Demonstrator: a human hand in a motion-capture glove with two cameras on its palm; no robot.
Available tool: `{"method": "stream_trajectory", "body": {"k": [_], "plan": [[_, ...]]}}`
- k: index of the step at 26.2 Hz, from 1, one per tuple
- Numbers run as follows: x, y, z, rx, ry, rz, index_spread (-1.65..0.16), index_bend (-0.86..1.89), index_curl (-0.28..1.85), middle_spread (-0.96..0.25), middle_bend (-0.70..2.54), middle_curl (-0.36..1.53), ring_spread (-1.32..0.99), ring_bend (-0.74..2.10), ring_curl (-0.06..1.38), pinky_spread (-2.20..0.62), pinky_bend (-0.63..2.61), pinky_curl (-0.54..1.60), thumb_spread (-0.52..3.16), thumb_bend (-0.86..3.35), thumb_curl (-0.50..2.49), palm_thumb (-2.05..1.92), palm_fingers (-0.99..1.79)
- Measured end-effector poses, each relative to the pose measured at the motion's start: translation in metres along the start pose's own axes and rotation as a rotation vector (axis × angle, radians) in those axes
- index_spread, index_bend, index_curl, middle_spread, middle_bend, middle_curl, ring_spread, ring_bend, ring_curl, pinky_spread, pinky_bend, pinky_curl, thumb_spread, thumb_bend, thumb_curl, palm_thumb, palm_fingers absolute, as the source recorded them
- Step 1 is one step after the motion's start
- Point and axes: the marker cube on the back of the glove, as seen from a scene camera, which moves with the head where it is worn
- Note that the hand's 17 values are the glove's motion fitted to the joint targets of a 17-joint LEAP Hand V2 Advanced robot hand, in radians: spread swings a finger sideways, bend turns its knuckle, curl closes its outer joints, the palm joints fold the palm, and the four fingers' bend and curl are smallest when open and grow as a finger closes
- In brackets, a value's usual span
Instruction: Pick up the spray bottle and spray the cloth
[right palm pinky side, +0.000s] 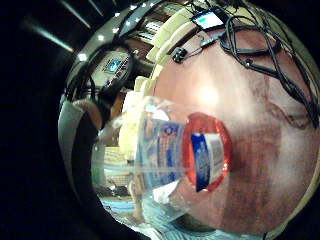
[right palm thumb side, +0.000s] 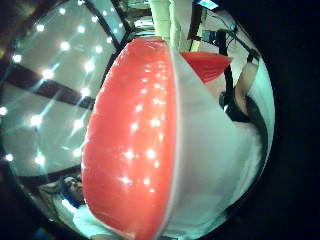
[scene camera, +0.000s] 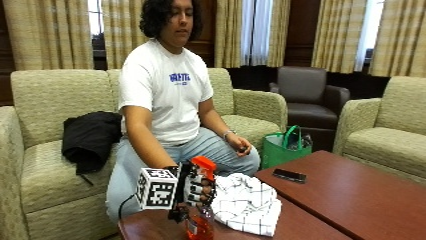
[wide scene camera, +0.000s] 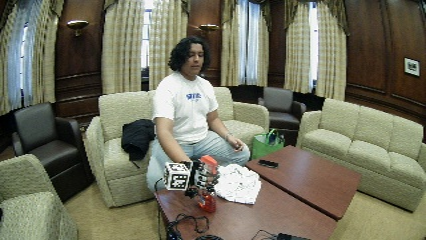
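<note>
Wooden table bears a checked cloth; the gloved right hand has its fingers wrapped around the spray bottle.

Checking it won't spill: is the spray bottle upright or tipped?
Upright. In the outside view the spray bottle stands vertical, orange head on top, base near the table, gripped by the gloved right hand beside the cloth.

Room is looking dim and warm, daylight coming through the windows behind the sofa. Ceiling lights are glaring and reflecting as dots on the red bottle. Palm views are bending at the edges; bottle up close is blurring.
</note>
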Motion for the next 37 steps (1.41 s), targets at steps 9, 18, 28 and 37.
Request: {"method": "stream_trajectory", "body": {"k": [9,18,28,37], "plan": [[-0.015,0.007,-0.009,-0.121,-0.007,-0.044,-0.26,0.33,0.4,-0.16,0.59,0.52,-0.19,0.67,0.45,-0.22,0.43,0.4,0.64,-0.01,0.53,0.9,1.46],[-0.103,0.04,-0.01,-0.563,0.161,-0.069,-0.24,0.38,0.46,-0.16,0.64,0.55,-0.18,0.7,0.47,-0.26,0.46,0.41,0.58,-0.02,0.6,0.92,1.41],[-0.172,0.058,0.027,-0.938,0.513,0.032,-0.23,0.39,0.51,-0.16,0.66,0.55,-0.18,0.7,0.47,-0.27,0.47,0.41,0.53,-0.02,0.66,0.92,1.38],[-0.179,0.063,0.076,-1.198,0.808,0.217,-0.23,0.39,0.53,-0.16,0.66,0.55,-0.18,0.69,0.47,-0.28,0.46,0.41,0.48,-0.03,0.71,0.91,1.37]]}}
